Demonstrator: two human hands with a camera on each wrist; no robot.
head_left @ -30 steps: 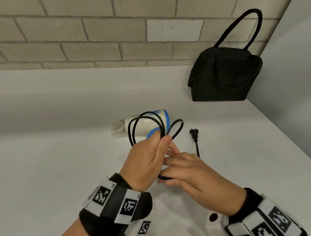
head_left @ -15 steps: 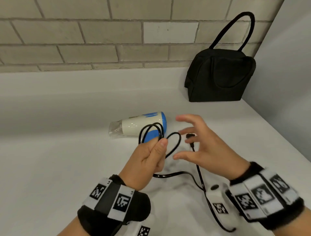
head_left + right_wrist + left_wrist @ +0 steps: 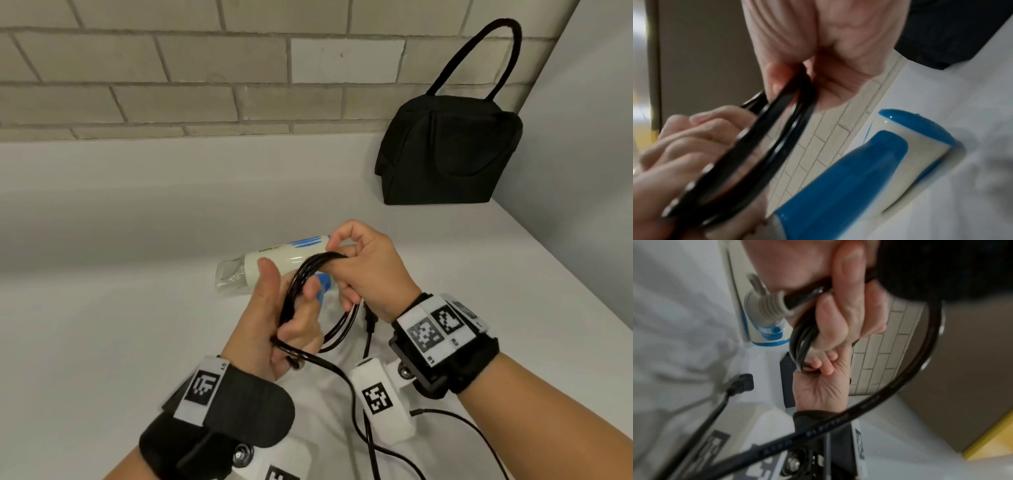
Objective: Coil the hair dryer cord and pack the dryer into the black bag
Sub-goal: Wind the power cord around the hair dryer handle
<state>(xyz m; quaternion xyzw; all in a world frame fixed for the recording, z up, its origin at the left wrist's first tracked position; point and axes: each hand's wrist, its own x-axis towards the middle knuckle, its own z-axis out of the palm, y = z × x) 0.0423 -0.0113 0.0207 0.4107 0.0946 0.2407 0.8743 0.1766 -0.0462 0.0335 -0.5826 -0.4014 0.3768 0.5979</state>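
Observation:
A white and blue hair dryer (image 3: 274, 258) lies on its side on the white counter (image 3: 102, 325), nozzle to the left. Its black cord (image 3: 310, 277) is gathered in several loops above the dryer. My left hand (image 3: 291, 315) grips the lower part of the loops, thumb raised. My right hand (image 3: 363, 263) holds the upper end of the loops with curled fingers. The plug (image 3: 370, 317) hangs below my right wrist. In the left wrist view the cord (image 3: 900, 386) arcs out of my left fist. The right wrist view shows the looped cord (image 3: 764, 146) and the dryer (image 3: 859, 178). The black bag (image 3: 448, 150) stands at the back right.
A brick wall (image 3: 171, 68) runs along the back of the counter. A grey side wall (image 3: 589, 137) bounds the right, just beside the bag. Thin black cables (image 3: 455, 421) from the wrist cameras trail over the counter near its front.
My right hand, spread open near the plug half a second ago, has come over and taken hold of the top of the loops. The bundle holds more loops now and the plug hangs lower.

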